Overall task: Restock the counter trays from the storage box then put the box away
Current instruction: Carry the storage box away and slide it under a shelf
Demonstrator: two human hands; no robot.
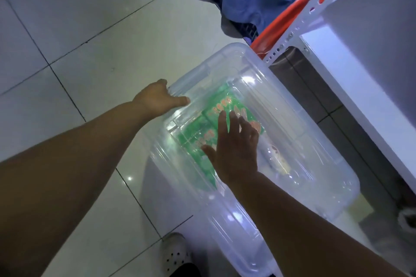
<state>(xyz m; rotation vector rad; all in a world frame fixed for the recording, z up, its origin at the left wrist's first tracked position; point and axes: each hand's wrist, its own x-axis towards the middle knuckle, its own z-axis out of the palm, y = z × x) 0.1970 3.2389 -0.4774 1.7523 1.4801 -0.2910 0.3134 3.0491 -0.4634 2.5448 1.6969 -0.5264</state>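
Box [304, 119] under right hand [236, 155], seemingly lidded

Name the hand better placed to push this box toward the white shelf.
Left, probably: left hand grips the box rim on the side opposite the shelf; right hand just lies flat on the lid.

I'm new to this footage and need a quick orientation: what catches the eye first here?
A big clear storage box sits on the tiled floor, centre, with green packets showing through its top. The right hand lies flat on top while the left hand grips its left edge; a white shelf stands at right.
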